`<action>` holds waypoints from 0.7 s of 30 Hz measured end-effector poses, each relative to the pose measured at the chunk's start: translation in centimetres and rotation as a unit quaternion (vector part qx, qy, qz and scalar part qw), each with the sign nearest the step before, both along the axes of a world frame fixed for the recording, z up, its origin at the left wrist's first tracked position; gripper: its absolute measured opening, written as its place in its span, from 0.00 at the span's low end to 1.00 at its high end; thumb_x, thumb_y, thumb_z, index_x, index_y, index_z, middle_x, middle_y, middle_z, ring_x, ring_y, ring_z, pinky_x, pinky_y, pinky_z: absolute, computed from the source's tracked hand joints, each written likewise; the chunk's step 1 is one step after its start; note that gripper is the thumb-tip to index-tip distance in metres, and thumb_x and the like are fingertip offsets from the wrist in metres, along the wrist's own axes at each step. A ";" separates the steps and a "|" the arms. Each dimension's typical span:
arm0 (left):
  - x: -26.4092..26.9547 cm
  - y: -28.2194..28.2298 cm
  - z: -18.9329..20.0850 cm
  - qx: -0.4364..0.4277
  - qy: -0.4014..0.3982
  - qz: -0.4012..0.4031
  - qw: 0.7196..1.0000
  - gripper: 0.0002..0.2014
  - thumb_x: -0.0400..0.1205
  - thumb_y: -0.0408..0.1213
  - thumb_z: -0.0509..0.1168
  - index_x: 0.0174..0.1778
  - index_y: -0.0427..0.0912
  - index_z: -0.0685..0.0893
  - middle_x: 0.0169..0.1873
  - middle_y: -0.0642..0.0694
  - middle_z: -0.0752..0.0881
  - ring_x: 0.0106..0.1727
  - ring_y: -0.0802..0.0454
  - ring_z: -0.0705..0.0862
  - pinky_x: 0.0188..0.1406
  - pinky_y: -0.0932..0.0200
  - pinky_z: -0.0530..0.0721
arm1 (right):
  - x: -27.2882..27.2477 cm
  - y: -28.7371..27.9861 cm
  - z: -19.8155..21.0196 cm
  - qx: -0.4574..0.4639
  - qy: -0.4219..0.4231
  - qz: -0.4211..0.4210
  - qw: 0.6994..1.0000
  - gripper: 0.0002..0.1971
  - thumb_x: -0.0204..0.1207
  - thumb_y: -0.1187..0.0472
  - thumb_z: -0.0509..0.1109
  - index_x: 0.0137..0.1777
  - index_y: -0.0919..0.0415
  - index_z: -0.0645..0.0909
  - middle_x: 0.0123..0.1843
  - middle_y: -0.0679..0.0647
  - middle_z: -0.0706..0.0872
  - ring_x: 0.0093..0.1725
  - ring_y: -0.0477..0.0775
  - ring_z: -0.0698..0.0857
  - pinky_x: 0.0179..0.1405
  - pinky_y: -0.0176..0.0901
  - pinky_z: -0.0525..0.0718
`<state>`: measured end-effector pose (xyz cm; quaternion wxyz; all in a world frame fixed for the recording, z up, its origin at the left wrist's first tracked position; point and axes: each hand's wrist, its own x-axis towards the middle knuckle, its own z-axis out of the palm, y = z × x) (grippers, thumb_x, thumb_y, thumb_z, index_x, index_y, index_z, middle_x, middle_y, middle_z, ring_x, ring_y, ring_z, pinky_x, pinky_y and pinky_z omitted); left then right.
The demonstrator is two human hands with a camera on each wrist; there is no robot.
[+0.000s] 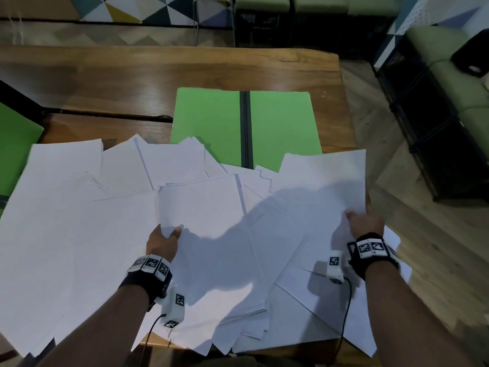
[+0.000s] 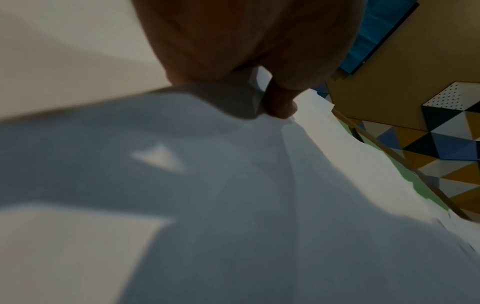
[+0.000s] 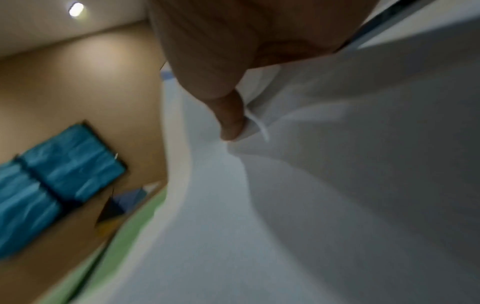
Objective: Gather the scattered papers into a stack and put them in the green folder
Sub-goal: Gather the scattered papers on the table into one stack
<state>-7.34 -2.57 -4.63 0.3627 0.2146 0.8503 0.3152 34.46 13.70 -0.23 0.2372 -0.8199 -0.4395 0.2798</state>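
Many white papers (image 1: 105, 234) lie scattered and overlapping across the near half of the wooden table (image 1: 132, 72). The green folder (image 1: 280, 128) lies open flat beyond them, its near edge under the sheets. My left hand (image 1: 165, 238) pinches the near edge of a small bunch of sheets (image 1: 201, 205) at the centre; its thumb (image 2: 280, 105) lies on top of the paper. My right hand (image 1: 363, 221) grips the right edge of a large sheet (image 1: 325, 181) near the table's right side, the thumb (image 3: 231, 121) pressing on a curled paper edge (image 3: 253, 128).
A second green folder or sheet (image 1: 16, 144) lies at the far left, partly under the papers. Green cushioned seats on black frames (image 1: 449, 102) stand to the right of the table. The table's right edge (image 1: 346, 102) is close to my right hand.
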 end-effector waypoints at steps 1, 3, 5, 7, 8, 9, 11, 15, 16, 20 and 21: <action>0.0 0.0 0.0 0.001 0.000 -0.002 1.000 0.11 0.80 0.43 0.70 0.51 0.39 0.84 0.45 0.37 0.87 0.47 0.40 0.84 0.50 0.51 0.80 | 0.1 -0.1 0.5 0.031 0.029 0.001 0.999 0.28 0.76 0.61 0.71 0.75 0.66 0.71 0.69 0.64 0.79 0.67 0.64 0.78 0.64 0.45 0.73; -0.1 0.1 -0.1 -0.002 -0.001 -0.001 1.000 0.12 0.80 0.43 0.70 0.52 0.38 0.84 0.47 0.36 0.87 0.50 0.37 0.85 0.52 0.50 0.81 | 0.8 -0.3 0.6 0.078 0.070 -0.014 0.994 0.22 0.77 0.66 0.70 0.70 0.71 0.75 0.62 0.62 0.82 0.63 0.58 0.80 0.58 0.38 0.71; -0.1 0.1 -0.1 -0.004 0.001 -0.005 1.000 0.14 0.80 0.43 0.70 0.55 0.36 0.84 0.49 0.34 0.87 0.52 0.36 0.85 0.52 0.51 0.80 | 1.2 -0.7 0.3 0.097 0.088 -0.021 0.991 0.19 0.77 0.66 0.69 0.68 0.69 0.77 0.62 0.64 0.84 0.62 0.60 0.82 0.57 0.39 0.72; -0.1 0.1 -0.1 -0.008 0.002 -0.008 1.000 0.15 0.80 0.43 0.69 0.55 0.36 0.84 0.50 0.34 0.87 0.53 0.36 0.85 0.52 0.51 0.79 | 1.6 -1.0 -0.4 0.072 0.077 -0.019 0.994 0.20 0.77 0.63 0.70 0.69 0.66 0.77 0.62 0.64 0.84 0.62 0.64 0.83 0.57 0.42 0.75; -0.2 0.1 -0.2 -0.011 0.003 -0.008 1.000 0.15 0.80 0.44 0.69 0.56 0.36 0.84 0.51 0.34 0.87 0.53 0.35 0.85 0.52 0.51 0.80 | 1.8 -1.2 -0.6 0.045 0.056 -0.018 0.997 0.22 0.76 0.61 0.71 0.70 0.64 0.77 0.63 0.64 0.84 0.62 0.66 0.83 0.59 0.45 0.77; -0.3 0.1 -0.2 -0.014 0.005 -0.009 1.000 0.16 0.80 0.44 0.69 0.56 0.36 0.84 0.51 0.34 0.87 0.53 0.35 0.85 0.53 0.50 0.80 | 2.0 -1.3 -0.7 0.020 0.030 -0.018 0.999 0.24 0.75 0.60 0.71 0.71 0.63 0.76 0.63 0.65 0.84 0.63 0.67 0.82 0.61 0.50 0.78; -0.4 0.1 -0.4 -0.021 0.008 -0.010 1.000 0.17 0.79 0.46 0.70 0.58 0.37 0.84 0.52 0.34 0.87 0.54 0.35 0.85 0.56 0.47 0.82 | 2.4 -1.5 -1.0 -0.034 -0.022 -0.029 0.999 0.24 0.74 0.61 0.72 0.71 0.64 0.76 0.64 0.67 0.83 0.63 0.68 0.82 0.61 0.53 0.79; -0.5 0.0 -0.6 -0.026 0.007 -0.006 1.000 0.19 0.78 0.46 0.71 0.59 0.38 0.84 0.53 0.34 0.88 0.53 0.35 0.85 0.57 0.44 0.83 | 2.9 -2.1 -1.7 -0.061 -0.066 -0.051 0.995 0.19 0.75 0.67 0.69 0.67 0.63 0.79 0.62 0.66 0.85 0.60 0.63 0.84 0.57 0.45 0.79; -0.5 0.0 -0.6 -0.024 0.005 -0.003 1.000 0.19 0.78 0.46 0.71 0.59 0.37 0.84 0.52 0.35 0.88 0.53 0.35 0.85 0.56 0.46 0.82 | 2.9 -2.1 -1.7 -0.053 -0.074 -0.062 0.994 0.16 0.77 0.67 0.67 0.64 0.62 0.82 0.60 0.67 0.86 0.59 0.63 0.85 0.55 0.44 0.79; -0.4 0.0 -0.5 -0.021 0.000 0.004 1.000 0.19 0.78 0.47 0.71 0.59 0.38 0.84 0.51 0.37 0.87 0.54 0.36 0.85 0.55 0.48 0.81 | 3.8 -1.1 -1.3 0.031 -0.059 -0.084 0.994 0.12 0.78 0.65 0.67 0.58 0.67 0.84 0.58 0.71 0.86 0.60 0.68 0.83 0.60 0.50 0.78; -0.5 0.0 -0.6 -0.021 0.000 0.004 1.000 0.20 0.77 0.48 0.71 0.58 0.39 0.84 0.51 0.38 0.88 0.53 0.36 0.86 0.56 0.47 0.82 | 4.4 -0.6 -0.9 0.043 -0.055 -0.082 0.994 0.13 0.78 0.65 0.66 0.60 0.69 0.83 0.60 0.71 0.85 0.61 0.69 0.82 0.63 0.50 0.77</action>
